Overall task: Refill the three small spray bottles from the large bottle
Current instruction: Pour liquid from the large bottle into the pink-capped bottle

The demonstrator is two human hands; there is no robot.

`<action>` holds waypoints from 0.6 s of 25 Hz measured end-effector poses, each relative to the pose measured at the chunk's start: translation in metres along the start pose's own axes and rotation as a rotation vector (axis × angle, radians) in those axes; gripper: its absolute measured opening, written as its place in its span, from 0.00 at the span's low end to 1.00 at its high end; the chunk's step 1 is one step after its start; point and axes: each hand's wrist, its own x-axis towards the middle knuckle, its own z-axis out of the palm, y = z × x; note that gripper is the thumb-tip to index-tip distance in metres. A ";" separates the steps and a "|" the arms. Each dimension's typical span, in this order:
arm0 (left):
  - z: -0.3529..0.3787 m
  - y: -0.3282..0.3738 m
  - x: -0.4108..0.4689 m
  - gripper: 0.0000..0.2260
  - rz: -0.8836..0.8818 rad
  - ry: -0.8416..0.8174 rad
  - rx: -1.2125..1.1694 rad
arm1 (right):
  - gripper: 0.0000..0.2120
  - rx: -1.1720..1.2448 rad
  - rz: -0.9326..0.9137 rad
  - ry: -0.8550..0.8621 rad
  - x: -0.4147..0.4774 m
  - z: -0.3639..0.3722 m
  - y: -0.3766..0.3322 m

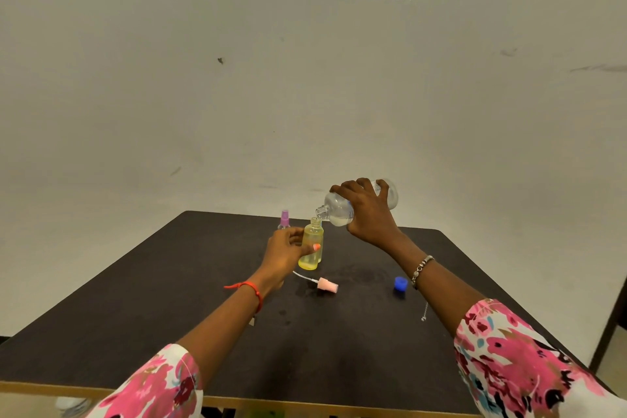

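**Table** (169, 316): dark top, carries all items.

**Large bottle** (336, 212): clear, tipped almost flat, with its mouth just above the neck of the yellow bottle. The right hand (368, 210) has its fingers wrapped over the body.

**Yellow bottle** (309, 254): upright and uncapped at the table's far middle. The left hand (285, 253) has its fingers curled round its side.

**Purple-capped bottle** (284, 218): upright and closed, just behind the left hand.

**Pink spray head** (327, 285): lies with its tube on the table, near the yellow bottle.

**Blue cap** (400, 283): sits well apart, to the right.

**Hazards:** the neck is narrow, so a steeper tilt or a drifting mouth would likely spill liquid down the outside. Filling too far would leave no room for the tube.
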 end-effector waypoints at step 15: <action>0.001 -0.007 0.005 0.22 -0.014 0.005 -0.018 | 0.30 0.008 0.037 -0.045 -0.001 0.008 0.003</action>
